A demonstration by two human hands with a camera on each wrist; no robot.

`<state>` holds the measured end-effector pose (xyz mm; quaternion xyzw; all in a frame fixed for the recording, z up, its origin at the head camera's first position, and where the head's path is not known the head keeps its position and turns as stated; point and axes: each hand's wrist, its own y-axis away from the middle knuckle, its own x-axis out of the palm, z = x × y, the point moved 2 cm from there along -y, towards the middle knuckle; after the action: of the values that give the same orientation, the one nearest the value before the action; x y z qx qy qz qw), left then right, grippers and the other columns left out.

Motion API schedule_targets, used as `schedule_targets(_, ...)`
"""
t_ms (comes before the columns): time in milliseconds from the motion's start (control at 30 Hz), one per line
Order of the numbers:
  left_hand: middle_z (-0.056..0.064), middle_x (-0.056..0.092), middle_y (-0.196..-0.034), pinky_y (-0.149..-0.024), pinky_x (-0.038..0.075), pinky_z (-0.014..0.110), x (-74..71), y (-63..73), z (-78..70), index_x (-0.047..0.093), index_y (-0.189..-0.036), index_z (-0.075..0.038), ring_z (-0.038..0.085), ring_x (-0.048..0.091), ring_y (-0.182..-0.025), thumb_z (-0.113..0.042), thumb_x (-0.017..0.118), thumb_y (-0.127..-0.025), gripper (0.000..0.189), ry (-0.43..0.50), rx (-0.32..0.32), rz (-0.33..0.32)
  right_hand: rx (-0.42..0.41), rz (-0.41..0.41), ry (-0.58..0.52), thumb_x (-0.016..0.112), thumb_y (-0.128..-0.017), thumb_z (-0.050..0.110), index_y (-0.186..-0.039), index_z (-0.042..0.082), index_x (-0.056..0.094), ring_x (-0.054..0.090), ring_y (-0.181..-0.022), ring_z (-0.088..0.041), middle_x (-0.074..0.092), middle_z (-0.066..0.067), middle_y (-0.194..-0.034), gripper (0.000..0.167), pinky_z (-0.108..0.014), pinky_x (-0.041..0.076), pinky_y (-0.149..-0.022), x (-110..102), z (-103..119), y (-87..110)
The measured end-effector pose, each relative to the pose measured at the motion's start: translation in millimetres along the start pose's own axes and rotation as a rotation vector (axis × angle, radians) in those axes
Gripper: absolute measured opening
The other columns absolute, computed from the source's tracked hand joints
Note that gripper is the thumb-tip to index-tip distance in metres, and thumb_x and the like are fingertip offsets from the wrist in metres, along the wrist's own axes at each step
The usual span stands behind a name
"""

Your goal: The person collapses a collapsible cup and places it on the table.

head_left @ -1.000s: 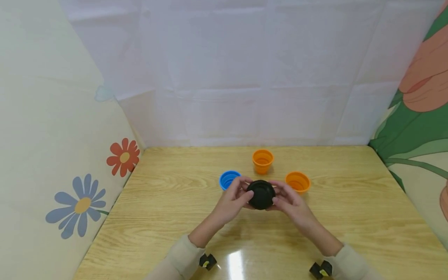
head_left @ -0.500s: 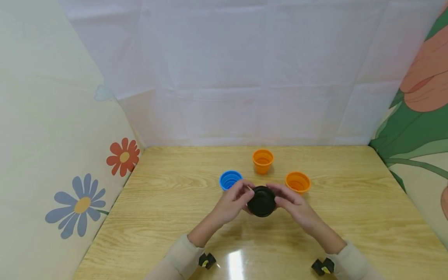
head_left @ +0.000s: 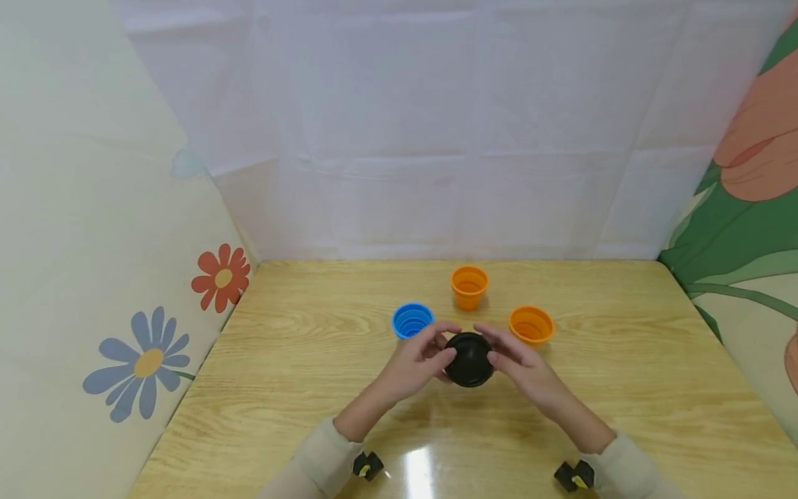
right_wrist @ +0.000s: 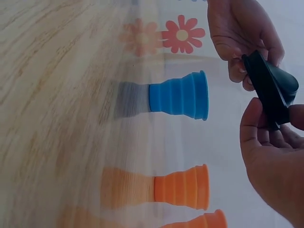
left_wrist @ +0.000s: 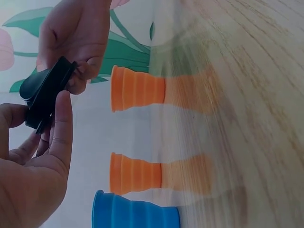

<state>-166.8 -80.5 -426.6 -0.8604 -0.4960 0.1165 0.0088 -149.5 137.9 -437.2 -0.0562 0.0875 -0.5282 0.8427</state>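
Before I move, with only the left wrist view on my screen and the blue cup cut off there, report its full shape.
Observer: The right wrist view shows the blue cup whole and wider at its top than its bottom.
Operator: Now give the outline of the black thing held up.
Observer: From the head view it is round.
Operator: Now look inside the farther orange cup.
Observer: Ring-like ridges show inside it from above.

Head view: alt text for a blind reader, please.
A person's left hand and right hand hold a round black object above a wooden table. Beyond them stand a blue cup on the left, an orange cup at the back and a second orange cup on the right.
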Motion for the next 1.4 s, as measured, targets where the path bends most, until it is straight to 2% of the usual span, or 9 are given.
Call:
schedule_targets(200, 0.017, 0.058, -0.094, -0.066, 0.061, 0.055, 1.5, -0.5, 0.4, 0.052, -0.137, 0.001, 0.015, 0.067, -0.076, -0.003, 0.058, -0.101, 0.037, 0.006, 0.026, -0.004, -0.019, -0.042, 0.010, 0.049, -0.107, 0.009, -0.146, -0.010, 0.040, 0.060, -0.115, -0.002, 0.055, -0.027, -0.137, 0.045, -0.020, 0.052, -0.095, -0.1, -1.8, -1.1)
schedule_targets(367, 0.019, 0.059, -0.097, -0.066, 0.061, 0.055, 2.5, 0.2, -1.6, 0.053, -0.135, 0.000, 0.014, 0.067, -0.079, -0.004, 0.060, -0.101, 0.036, -0.005, 0.027, -0.001, -0.026, -0.082, 0.035, 0.057, -0.103, 0.008, -0.141, -0.009, 0.047, 0.063, -0.104, -0.008, 0.061, -0.013, -0.122, 0.043, -0.021, 0.055, -0.088, 1.7, -3.8, -1.5)
schedule_targets(467, 0.018, 0.060, -0.098, -0.065, 0.061, 0.055, 3.3, 0.0, -1.9, 0.054, -0.133, 0.000, 0.014, 0.067, -0.077, -0.007, 0.062, -0.100, 0.034, -0.037, 0.012, 0.005, -0.035, -0.105, 0.078, 0.060, -0.101, 0.006, -0.137, -0.008, 0.052, 0.063, -0.102, -0.009, 0.063, -0.015, -0.119, 0.039, -0.022, 0.055, -0.086, 2.7, -5.1, -1.3)
schedule_targets(600, 0.015, 0.061, -0.094, -0.064, 0.061, 0.052, 3.5, -0.6, -1.5, 0.056, -0.128, -0.001, 0.013, 0.067, -0.074, -0.011, 0.065, -0.100, 0.031, -0.071, -0.017, -0.003, -0.018, -0.130, 0.123, 0.062, -0.100, 0.007, -0.135, -0.005, 0.057, 0.063, -0.105, -0.007, 0.063, -0.022, -0.124, 0.037, -0.021, 0.054, -0.090, 3.9, -6.4, -1.5)
schedule_targets(800, 0.014, 0.065, -0.091, -0.062, 0.062, 0.049, 3.6, -1.3, -1.9, 0.056, -0.120, 0.000, 0.014, 0.068, -0.073, -0.010, 0.068, -0.098, 0.027, -0.117, -0.027, -0.012, 0.035, -0.132, 0.124, 0.062, -0.101, 0.012, -0.136, -0.005, 0.058, 0.063, -0.108, -0.006, 0.063, -0.024, -0.129, 0.038, -0.020, 0.052, -0.093, 6.0, -4.9, -2.0)
schedule_targets(1033, 0.009, 0.065, -0.086, -0.059, 0.061, 0.047, 6.0, 0.5, -6.9, 0.057, -0.113, -0.001, 0.011, 0.067, -0.069, -0.005, 0.069, -0.094, 0.023, -0.199, -0.012, -0.012, 0.049, -0.137, 0.186, 0.065, -0.099, 0.010, -0.126, -0.004, 0.065, 0.065, -0.092, -0.011, 0.069, -0.018, -0.106, 0.030, -0.024, 0.057, -0.081, 8.8, -1.8, -2.3)
schedule_targets(1133, 0.008, 0.064, -0.086, -0.058, 0.061, 0.045, 7.0, 1.5, -7.7, 0.058, -0.111, -0.001, 0.010, 0.065, -0.068, -0.002, 0.069, -0.092, 0.022, -0.223, -0.018, -0.020, 0.047, -0.145, 0.215, 0.066, -0.098, 0.009, -0.122, -0.003, 0.066, 0.064, -0.088, -0.012, 0.070, -0.014, -0.102, 0.027, -0.024, 0.057, -0.079, 10.5, -2.0, -2.3)
schedule_targets(1267, 0.008, 0.065, -0.087, -0.058, 0.062, 0.042, 7.7, 2.5, -9.3, 0.059, -0.111, -0.001, 0.010, 0.063, -0.067, -0.001, 0.068, -0.092, 0.022, -0.226, -0.024, -0.033, 0.037, -0.159, 0.227, 0.065, -0.098, 0.007, -0.121, -0.004, 0.066, 0.064, -0.088, -0.010, 0.071, -0.015, -0.102, 0.025, -0.023, 0.057, -0.078, 11.5, -3.4, -2.4)
schedule_targets(1400, 0.012, 0.067, -0.091, -0.060, 0.062, 0.044, 6.7, 2.0, -7.3, 0.061, -0.115, 0.000, 0.012, 0.065, -0.068, -0.006, 0.067, -0.096, 0.020, -0.186, -0.026, -0.046, 0.064, -0.171, 0.172, 0.063, -0.101, 0.011, -0.125, -0.003, 0.065, 0.066, -0.092, -0.010, 0.070, -0.019, -0.110, 0.028, -0.024, 0.057, -0.080, 9.3, -5.0, -2.2)
